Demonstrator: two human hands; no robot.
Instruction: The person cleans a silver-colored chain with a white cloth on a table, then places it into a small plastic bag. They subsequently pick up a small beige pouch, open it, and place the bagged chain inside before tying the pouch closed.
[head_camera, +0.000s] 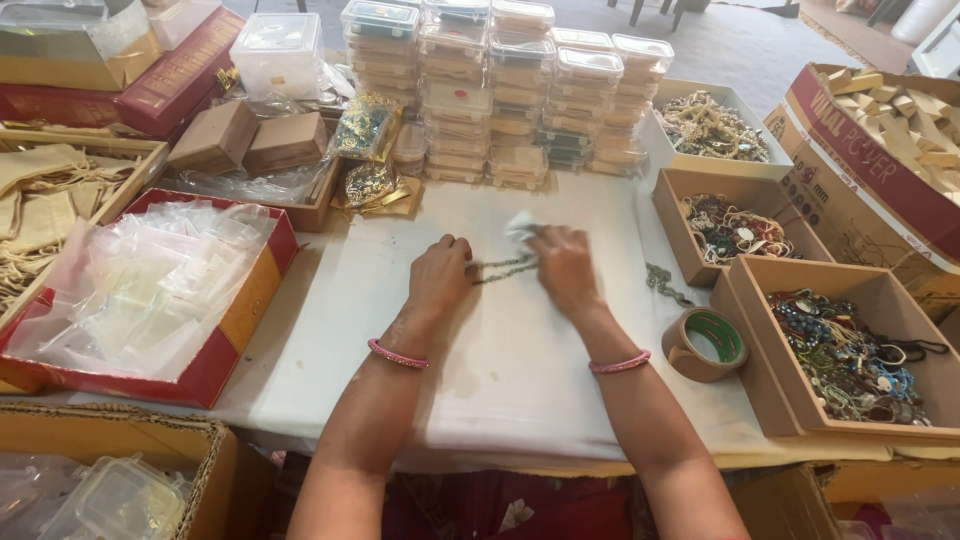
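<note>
A cardboard box with clear plastic tubs sits closest, at the near left corner. Up on the white tabletop, the left hand and right hand each pinch one end of a green bead chain, stretched between them in the middle. The right hand also grips a small clear bag. Bare cloth lies open toward the near edge. A tape roll and bead boxes crowd the right edge; a red tray of bags fills the left.
</note>
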